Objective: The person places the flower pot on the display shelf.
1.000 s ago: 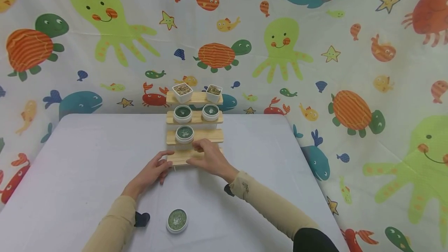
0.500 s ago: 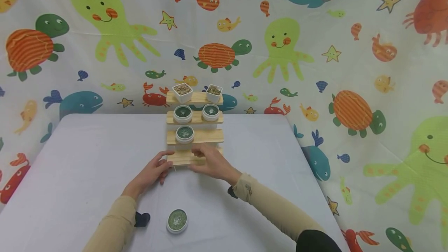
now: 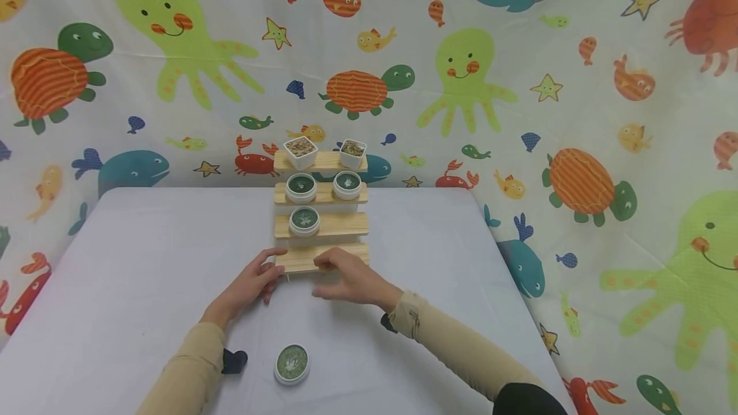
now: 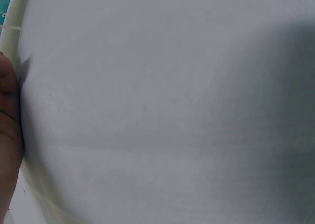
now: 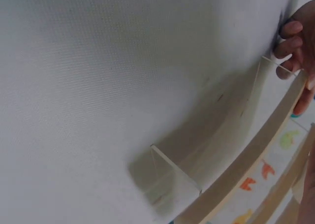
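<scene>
A tiered stand of pale wooden steps (image 3: 346, 225) stands at the table's far edge. My left hand (image 3: 248, 284) grips the left end of its lowest step, index finger on top and thumb at the front. That hand (image 5: 306, 39) also shows in the right wrist view, by the end of the step (image 5: 251, 152). My right hand (image 3: 354, 279) hovers at the step's front, fingers loosely bent and thumb apart, with nothing visible between them. Round white tubs with dark green tops sit above: one tub (image 3: 304, 221) on the second step, two on the third.
Two small square white bowls, a left bowl (image 3: 301, 152) and a right bowl (image 3: 352, 154), hold dried bits on the top step. Another round green-topped tub (image 3: 291, 364) lies on the white table (image 3: 173, 261) near the front. A sea-animal cloth (image 3: 369, 11) hangs behind.
My right hand has drawn back from the stand, down and to the right, and its thumb has come off the lowest step. My left hand has stayed in place.
</scene>
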### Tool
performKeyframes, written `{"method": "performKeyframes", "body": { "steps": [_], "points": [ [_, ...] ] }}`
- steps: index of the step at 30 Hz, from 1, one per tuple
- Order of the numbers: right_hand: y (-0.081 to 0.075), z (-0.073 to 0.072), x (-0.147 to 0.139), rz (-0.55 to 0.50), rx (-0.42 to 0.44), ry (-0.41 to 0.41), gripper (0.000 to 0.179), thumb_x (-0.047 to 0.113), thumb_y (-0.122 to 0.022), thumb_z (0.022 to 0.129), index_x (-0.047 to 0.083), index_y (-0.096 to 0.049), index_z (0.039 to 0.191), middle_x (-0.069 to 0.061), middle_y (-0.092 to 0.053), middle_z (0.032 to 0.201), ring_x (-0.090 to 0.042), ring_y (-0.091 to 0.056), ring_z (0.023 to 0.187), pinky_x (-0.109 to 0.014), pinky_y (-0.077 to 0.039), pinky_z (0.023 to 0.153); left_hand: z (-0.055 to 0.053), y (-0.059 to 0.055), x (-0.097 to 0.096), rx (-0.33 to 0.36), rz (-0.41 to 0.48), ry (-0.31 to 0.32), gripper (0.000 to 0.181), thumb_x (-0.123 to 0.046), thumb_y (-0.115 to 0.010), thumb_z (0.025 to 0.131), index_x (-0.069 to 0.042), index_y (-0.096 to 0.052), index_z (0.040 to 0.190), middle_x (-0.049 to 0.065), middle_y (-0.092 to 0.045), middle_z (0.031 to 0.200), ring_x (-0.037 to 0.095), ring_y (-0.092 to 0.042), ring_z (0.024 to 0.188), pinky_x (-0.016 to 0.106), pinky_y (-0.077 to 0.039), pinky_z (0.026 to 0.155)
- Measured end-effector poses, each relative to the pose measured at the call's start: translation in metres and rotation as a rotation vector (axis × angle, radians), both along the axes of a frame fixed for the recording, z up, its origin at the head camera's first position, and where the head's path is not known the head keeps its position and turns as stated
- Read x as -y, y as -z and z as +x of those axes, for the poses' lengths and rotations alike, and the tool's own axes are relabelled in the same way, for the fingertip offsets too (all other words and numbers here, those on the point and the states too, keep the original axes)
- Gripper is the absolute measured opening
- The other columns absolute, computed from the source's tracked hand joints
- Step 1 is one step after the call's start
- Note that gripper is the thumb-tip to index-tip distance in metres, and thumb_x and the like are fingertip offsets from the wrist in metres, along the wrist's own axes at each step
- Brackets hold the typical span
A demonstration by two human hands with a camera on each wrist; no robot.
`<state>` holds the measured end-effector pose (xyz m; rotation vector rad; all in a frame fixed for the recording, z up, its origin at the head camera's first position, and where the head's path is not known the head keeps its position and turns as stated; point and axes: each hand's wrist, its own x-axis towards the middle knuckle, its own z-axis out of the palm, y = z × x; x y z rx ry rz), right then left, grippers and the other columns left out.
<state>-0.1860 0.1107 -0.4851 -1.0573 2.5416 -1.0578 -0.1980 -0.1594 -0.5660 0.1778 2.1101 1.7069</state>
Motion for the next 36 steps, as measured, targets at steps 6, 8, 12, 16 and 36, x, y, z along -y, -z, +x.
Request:
{"method": "performKeyframes", "body": {
  "steps": [6, 8, 12, 16, 36],
  "points": [
    [0.002, 0.005, -0.002, -0.009, 0.005, -0.061, 0.056, 0.030, -0.079, 0.084, 0.000, -0.056, 0.126, -0.012, -0.060, 0.122, -0.018, -0.057, 0.111, -0.021, -0.043, 0.097, -0.001, 0.003, 0.000, 0.010, -0.011, -0.013, 0.055, -0.037, -0.056, 0.100, -0.019, -0.034, 0.147, 0.004, -0.045, 0.072, 0.016, -0.046, 0.057, 0.031, -0.048, 0.053],
    [0.004, 0.007, -0.003, -0.010, 0.004, -0.075, 0.056, 0.030, -0.079, 0.084, 0.000, -0.055, 0.126, -0.012, -0.060, 0.121, -0.015, -0.057, 0.110, -0.021, -0.043, 0.097, -0.002, 0.004, -0.001, 0.011, -0.013, -0.018, 0.054, -0.038, -0.057, 0.099, -0.020, -0.036, 0.146, 0.004, -0.045, 0.072, 0.016, -0.046, 0.057, 0.031, -0.048, 0.053],
    [0.008, 0.009, -0.006, -0.024, 0.003, -0.105, 0.055, 0.027, -0.079, 0.084, 0.000, -0.054, 0.125, -0.013, -0.059, 0.119, -0.014, -0.058, 0.109, -0.020, -0.044, 0.095, -0.003, 0.004, -0.002, 0.009, -0.010, -0.019, 0.053, -0.039, -0.057, 0.099, -0.021, -0.037, 0.145, 0.004, -0.046, 0.071, 0.016, -0.047, 0.057, 0.031, -0.048, 0.053],
    [0.011, 0.013, -0.006, -0.028, 0.020, -0.132, 0.054, 0.024, -0.079, 0.084, -0.001, -0.054, 0.125, -0.015, -0.059, 0.118, -0.018, -0.059, 0.109, -0.019, -0.044, 0.094, -0.003, 0.004, -0.002, 0.003, -0.009, -0.012, 0.054, -0.039, -0.057, 0.099, -0.021, -0.036, 0.145, 0.004, -0.046, 0.071, 0.017, -0.047, 0.057, 0.032, -0.048, 0.053],
    [0.029, 0.035, -0.002, 0.002, 0.066, -0.242, 0.056, 0.024, -0.081, 0.082, -0.001, -0.054, 0.125, -0.012, -0.059, 0.119, -0.015, -0.059, 0.108, -0.015, -0.042, 0.094, -0.001, 0.001, 0.000, -0.021, -0.004, 0.002, 0.053, -0.035, -0.055, 0.101, -0.016, -0.035, 0.146, 0.003, -0.046, 0.070, 0.016, -0.047, 0.056, 0.031, -0.046, 0.054]
  ]
}}
